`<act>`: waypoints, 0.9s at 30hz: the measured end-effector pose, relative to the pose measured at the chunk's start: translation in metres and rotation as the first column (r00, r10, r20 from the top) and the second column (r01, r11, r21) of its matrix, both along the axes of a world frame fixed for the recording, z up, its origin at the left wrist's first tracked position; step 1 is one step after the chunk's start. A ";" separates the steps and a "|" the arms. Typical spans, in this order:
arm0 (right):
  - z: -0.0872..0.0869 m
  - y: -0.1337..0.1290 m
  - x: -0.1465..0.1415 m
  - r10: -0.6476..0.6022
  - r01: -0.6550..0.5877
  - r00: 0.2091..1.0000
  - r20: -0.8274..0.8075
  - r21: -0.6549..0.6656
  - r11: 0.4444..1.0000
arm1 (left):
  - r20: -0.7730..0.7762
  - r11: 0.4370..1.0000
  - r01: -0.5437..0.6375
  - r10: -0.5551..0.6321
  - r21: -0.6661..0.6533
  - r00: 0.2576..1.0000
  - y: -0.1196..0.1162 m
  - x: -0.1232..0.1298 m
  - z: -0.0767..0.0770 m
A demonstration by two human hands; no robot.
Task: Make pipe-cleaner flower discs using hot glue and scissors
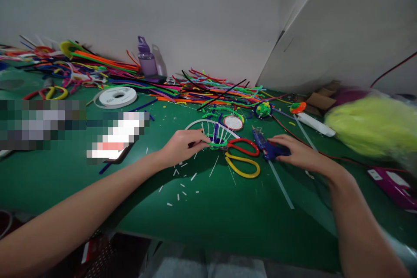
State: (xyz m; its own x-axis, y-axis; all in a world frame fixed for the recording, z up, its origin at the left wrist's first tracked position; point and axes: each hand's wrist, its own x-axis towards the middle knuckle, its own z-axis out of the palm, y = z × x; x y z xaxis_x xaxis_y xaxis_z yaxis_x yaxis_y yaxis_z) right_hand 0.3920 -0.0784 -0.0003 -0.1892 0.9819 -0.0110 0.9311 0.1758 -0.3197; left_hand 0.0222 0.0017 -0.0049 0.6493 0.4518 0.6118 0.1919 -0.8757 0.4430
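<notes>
In the middle of the table, my left hand [184, 147] pinches the edge of a small craft piece [217, 142], a green ring with white strips fanning upward and some dark blue pipe cleaner. My right hand [298, 152] is wrapped round a blue hot glue gun [269, 150]. Its nozzle points up and away, and a translucent glue stick [282, 184] trails from its back. Between the hands lie scissors [227, 151] with one red and one yellow handle, their blades hidden near the craft piece. A white disc with a red rim [233, 123] rests just behind.
Heaps of coloured pipe cleaners [211, 91] line the wall. A purple bottle [147, 58], a ribbon spool [117, 97] and a blurred-out phone [117, 137] stand or lie leftward. A yellow-green plastic-wrapped bundle [371, 121] and a magenta power strip [392, 186] are right. White clippings [182, 185] litter the table.
</notes>
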 end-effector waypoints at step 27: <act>0.023 -0.027 -0.067 -0.104 -0.482 0.329 -0.939 -0.261 0.836 | -0.048 0.997 -0.043 0.046 0.069 0.998 -0.002 -0.002 0.002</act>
